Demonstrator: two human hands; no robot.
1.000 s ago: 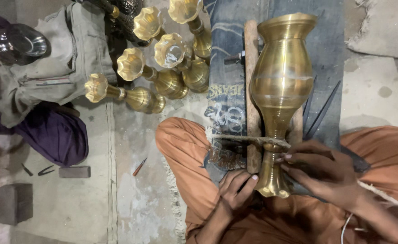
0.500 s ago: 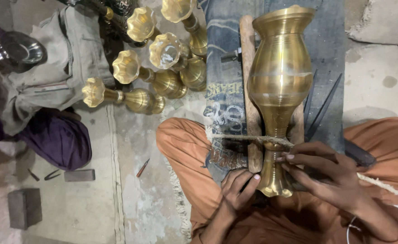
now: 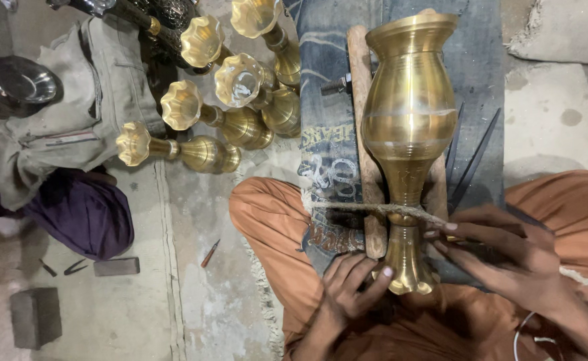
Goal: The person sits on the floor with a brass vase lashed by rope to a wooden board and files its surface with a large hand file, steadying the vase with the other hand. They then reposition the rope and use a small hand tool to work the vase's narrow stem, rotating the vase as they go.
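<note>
Brass fills the middle of the view: a tall vase (image 3: 409,134) lies on its side across a wooden bar (image 3: 366,147) and a strip of blue denim (image 3: 324,100), its flared foot pointing toward the person's lap. Since a second ago the vase has hardly moved; the left hand (image 3: 351,287) has slid up from below the foot until its fingertips (image 3: 384,273) press the foot's left edge, so the piece now looks steadied from both sides. Those fingers are loosely curled, not closed around anything. The right hand (image 3: 508,257) rests just right of the stem, its fingers (image 3: 449,228) stretched out and close together, touching the cord (image 3: 374,208) tied across the narrow waist; a true pinch cannot be made out. Beyond the fingertips, far left, smaller brass vases (image 3: 200,134) lie clustered.
</note>
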